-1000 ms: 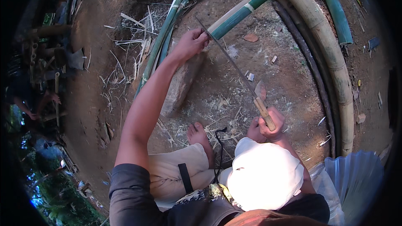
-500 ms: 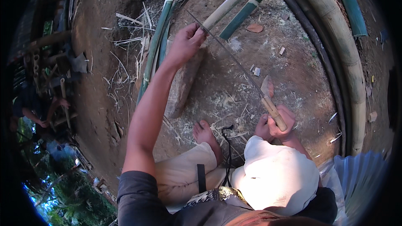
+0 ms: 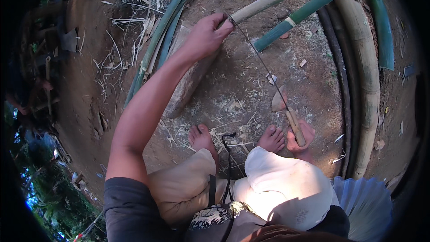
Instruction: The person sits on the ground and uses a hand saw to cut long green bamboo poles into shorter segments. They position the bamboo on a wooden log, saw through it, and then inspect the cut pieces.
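A pale bamboo pole slants in from the far right, and my left hand is closed round its near end, over a flat-sided log. Across the pole, right beside my left fingers, lies the thin dark blade of a handsaw, seen almost edge-on. Its light wooden handle is wrapped by my right hand, low down beside my right foot. Little of the blade shows past the pole. Where exactly its teeth touch is too small to tell.
A green bamboo pole lies just right of the pale one. Further right are a thick bamboo pole and dark poles. Split green bamboo and shavings lie left. My bare feet flank a dark cord.
My right hand has drawn the saw back toward me, so less blade sticks out past the pole. My left hand keeps its grip. The whole view has shifted a little.
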A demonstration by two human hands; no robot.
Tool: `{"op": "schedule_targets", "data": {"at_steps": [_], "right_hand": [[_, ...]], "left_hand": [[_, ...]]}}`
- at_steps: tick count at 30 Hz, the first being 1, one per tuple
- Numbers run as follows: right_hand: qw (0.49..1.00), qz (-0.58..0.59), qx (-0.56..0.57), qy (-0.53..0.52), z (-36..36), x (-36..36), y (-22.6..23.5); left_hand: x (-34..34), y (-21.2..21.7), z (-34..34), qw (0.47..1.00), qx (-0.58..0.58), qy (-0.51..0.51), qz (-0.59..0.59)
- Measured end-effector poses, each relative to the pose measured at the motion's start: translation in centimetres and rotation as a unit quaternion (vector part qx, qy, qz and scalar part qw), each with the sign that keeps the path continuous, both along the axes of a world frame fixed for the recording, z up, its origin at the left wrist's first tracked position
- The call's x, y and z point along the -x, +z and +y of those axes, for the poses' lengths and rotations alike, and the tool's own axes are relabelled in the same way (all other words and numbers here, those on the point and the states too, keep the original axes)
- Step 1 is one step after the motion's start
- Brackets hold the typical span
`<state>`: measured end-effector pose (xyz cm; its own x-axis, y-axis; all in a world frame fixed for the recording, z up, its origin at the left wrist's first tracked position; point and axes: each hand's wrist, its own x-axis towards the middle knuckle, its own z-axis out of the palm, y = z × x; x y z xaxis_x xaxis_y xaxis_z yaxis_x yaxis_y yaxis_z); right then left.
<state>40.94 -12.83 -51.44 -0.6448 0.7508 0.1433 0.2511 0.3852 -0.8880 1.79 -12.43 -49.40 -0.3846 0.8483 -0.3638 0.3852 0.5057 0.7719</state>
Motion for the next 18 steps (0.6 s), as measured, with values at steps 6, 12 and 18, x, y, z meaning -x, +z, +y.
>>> {"op": "schedule_targets", "data": {"at_steps": [6,12,18], "right_hand": [[0.999,-0.011,-0.025,0.036,1.5,6.5,0.2],[1.0,-0.002,-0.008,0.01,-1.0,1.6,-0.3],[0.999,-0.033,-0.025,0.033,1.8,6.2,-0.3]], "left_hand": [[0.9,-1.0,0.1,1.0,-0.012,-0.008,0.021],[-0.5,-0.7,-0.2,0.999,-0.034,0.006,0.042],[-0.1,-0.8,-0.4,0.998,-0.034,0.005,0.053]]}}
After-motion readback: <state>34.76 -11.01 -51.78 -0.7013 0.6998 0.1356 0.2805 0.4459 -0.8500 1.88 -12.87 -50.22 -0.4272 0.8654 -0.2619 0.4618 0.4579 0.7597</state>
